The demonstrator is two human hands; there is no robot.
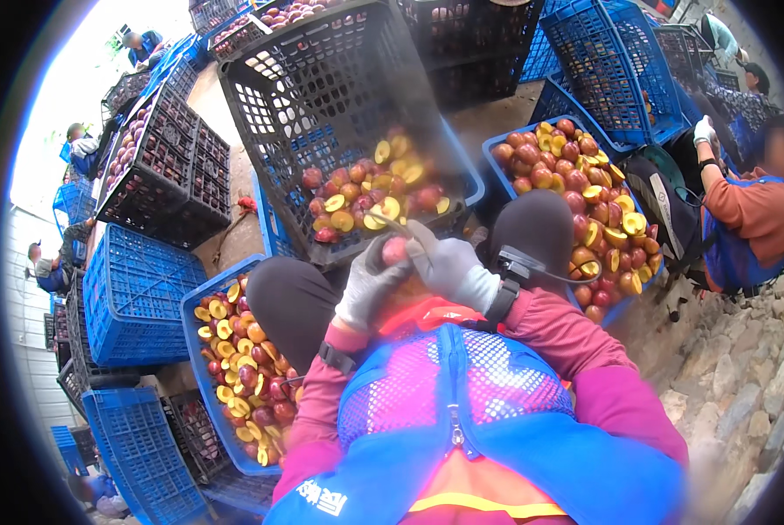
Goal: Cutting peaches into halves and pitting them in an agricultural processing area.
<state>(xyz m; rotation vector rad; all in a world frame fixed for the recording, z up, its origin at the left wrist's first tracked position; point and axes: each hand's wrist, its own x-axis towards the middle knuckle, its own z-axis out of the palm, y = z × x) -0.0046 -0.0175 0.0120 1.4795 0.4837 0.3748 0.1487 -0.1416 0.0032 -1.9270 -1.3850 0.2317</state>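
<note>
Between my knees, my gloved left hand (pixel 370 284) holds a whole red plum (pixel 395 252) in its fingers. Close against it is my gloved right hand (pixel 455 269), its fingers wrapped round a small knife (pixel 390 222); the thin blade points away from me, and the handle is hidden in the glove. Just past the blade, a cut plum half (pixel 386 210) shows its yellow flesh, slightly blurred. In front of both hands, a tilted black crate (pixel 322 79) has whole and halved plums (pixel 357 194) gathered in its near end.
Blue crates full of halved plums flank me, one at the left (pixel 191 337) and one at the right (pixel 497 144). Stacked black crates (pixel 169 171) and blue crates (pixel 138 297) stand farther left. A person (pixel 755 219) sits at the right beside a stone wall (pixel 750 385).
</note>
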